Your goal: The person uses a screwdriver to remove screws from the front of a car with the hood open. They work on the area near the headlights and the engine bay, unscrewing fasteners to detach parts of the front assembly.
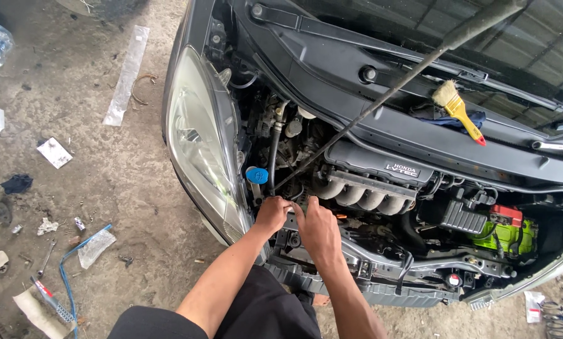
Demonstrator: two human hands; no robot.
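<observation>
Both hands, left hand (272,213) and right hand (318,227), are curled on the radiator support (382,263) (grip unclear); just above them, the hood prop rod (382,103) could get knocked loose.

Both forearms are bare from elbow to wrist, with no sleeves, gloves, watch or rings showing on the left hand (272,213) or the right hand (319,231). At six o'clock, between the arms, the person's black clothing (262,314) shows as plain dark fabric, smooth and without visible pattern or seam, running out of view at the bottom.
</observation>
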